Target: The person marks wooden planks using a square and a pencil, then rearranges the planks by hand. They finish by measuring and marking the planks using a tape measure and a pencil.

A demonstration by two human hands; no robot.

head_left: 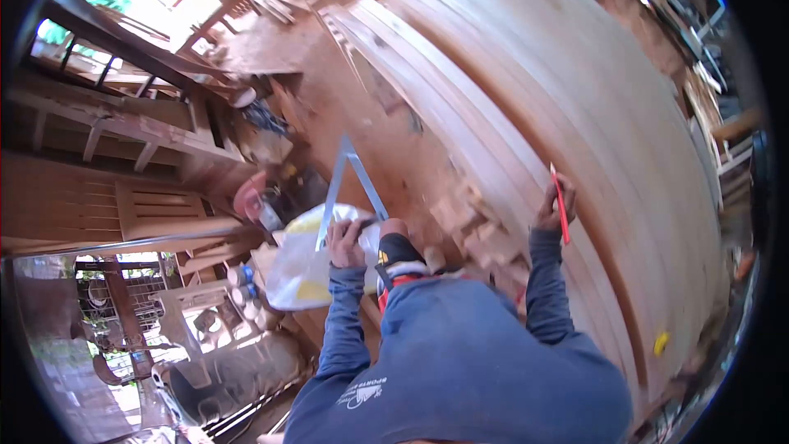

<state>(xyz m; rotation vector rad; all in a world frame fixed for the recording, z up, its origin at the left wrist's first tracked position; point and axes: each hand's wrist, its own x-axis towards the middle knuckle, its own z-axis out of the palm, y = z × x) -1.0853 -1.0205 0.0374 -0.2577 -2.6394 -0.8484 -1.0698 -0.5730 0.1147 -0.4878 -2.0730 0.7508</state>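
Note:
My left hand (347, 242) is closed on a metal square (335, 189), whose two arms meet in a point ahead of the hand. A red pencil (561, 212) is held in my right hand (555, 204), its tip pointing forward. That hand is over long pale boards (468, 107) lying side by side, beside a dark gap that runs along them. Whether the hand touches the wood cannot be made out. A yellow object (661, 344) lies on the wide board surface (608, 115) at the right.
Wood offcuts (493, 251) are piled beside the boards. A white and yellow sack (300, 267) lies near my left hand. Wooden frames (156, 214) stand at the left, with a red-guarded tool (251, 197) near them. Reddish-brown ground (345, 99) shows ahead.

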